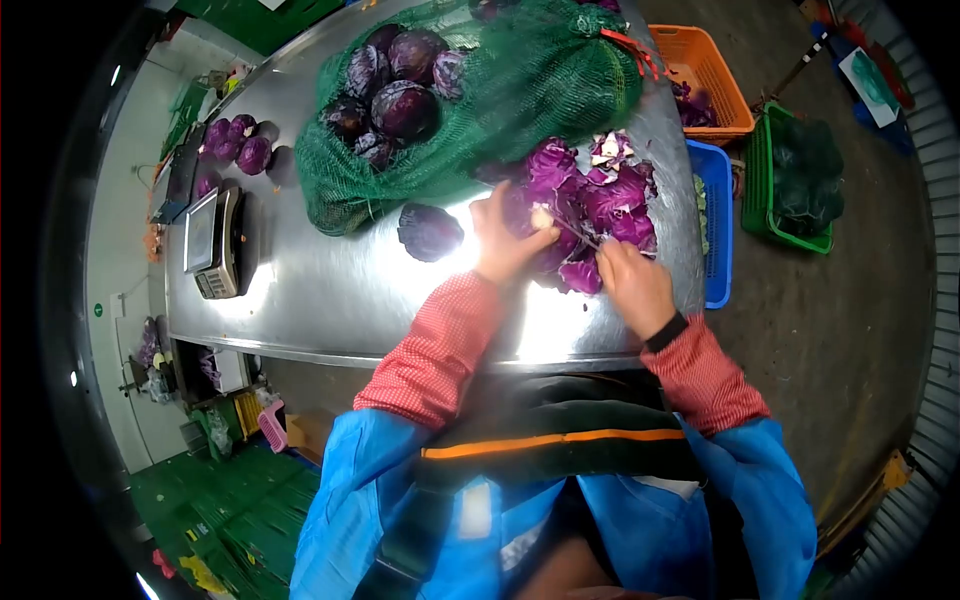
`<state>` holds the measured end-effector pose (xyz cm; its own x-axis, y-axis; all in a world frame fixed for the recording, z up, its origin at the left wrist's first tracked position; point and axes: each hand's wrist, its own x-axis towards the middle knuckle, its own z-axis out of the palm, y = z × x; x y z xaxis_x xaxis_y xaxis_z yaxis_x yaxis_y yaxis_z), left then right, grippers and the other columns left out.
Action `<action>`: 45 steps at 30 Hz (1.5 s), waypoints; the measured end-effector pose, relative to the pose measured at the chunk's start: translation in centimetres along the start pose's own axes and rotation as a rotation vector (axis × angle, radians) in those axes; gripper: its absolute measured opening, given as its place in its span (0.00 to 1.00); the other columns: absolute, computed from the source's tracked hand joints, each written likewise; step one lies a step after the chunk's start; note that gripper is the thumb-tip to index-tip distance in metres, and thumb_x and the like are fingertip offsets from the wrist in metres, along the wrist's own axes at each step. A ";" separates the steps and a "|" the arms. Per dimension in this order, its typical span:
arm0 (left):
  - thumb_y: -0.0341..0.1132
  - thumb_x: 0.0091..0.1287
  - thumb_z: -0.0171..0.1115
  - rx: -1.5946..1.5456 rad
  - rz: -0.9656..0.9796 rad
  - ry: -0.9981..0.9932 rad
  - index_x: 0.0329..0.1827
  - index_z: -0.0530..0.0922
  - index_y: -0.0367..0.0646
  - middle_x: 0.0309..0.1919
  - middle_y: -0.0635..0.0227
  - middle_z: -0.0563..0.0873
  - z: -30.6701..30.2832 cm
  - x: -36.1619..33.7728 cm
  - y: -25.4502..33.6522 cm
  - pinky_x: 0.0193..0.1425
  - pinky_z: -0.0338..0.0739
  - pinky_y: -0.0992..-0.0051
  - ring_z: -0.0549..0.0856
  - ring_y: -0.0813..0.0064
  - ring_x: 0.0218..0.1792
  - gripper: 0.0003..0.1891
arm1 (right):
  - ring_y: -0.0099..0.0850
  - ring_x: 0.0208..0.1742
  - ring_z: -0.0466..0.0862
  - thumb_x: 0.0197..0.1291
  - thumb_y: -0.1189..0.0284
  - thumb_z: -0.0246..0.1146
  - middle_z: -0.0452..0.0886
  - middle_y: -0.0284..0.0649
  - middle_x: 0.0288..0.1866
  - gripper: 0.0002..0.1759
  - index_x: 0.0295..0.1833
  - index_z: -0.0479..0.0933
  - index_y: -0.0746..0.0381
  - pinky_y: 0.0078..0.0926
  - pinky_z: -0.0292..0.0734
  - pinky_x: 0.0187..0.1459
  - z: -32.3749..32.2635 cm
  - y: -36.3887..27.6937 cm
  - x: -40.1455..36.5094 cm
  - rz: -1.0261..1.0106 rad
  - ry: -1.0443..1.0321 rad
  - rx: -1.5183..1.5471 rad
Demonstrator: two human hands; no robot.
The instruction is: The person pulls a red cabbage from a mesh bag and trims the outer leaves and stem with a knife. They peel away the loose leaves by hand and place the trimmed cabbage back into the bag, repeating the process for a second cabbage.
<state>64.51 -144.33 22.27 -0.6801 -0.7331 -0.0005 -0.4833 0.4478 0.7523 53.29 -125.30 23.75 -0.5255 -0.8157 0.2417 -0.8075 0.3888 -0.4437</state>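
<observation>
My left hand [503,238] is closed around the side of a purple cabbage [550,255], thumb near its pale stem end. In my right hand [637,286] is a knife [578,235], its thin blade against the cabbage by the stem; the handle is hidden in my fist. Loose purple cabbage leaves [622,200] are heaped just beyond and to the right of it. A dark whole cabbage [430,233] lies on the metal table [340,290] left of my left hand. Behind it, a green mesh bag [470,140] gapes, with several dark cabbages [404,108] inside.
A scale [212,243] stands at the table's left, with several peeled cabbages [254,155] behind it. Beyond the right edge are an orange crate [735,80] with purple leaves, a blue crate [716,288], and a green crate [790,240] holding dark netting.
</observation>
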 end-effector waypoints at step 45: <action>0.43 0.41 0.79 -0.224 0.306 0.044 0.69 0.64 0.42 0.59 0.51 0.64 0.8 -3.3 -3.6 0.72 0.64 0.56 0.68 0.53 0.64 0.49 | 0.54 0.30 0.84 0.62 0.64 0.63 0.82 0.56 0.27 0.13 0.36 0.77 0.64 0.50 0.79 0.34 8.2 6.3 3.1 0.327 -0.009 0.045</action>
<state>68.12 -143.11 19.04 -0.7479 -0.6060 0.2710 -0.1253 0.5297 0.8389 48.80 -128.87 14.61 -0.7526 -0.6545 0.0725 -0.5834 0.6116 -0.5345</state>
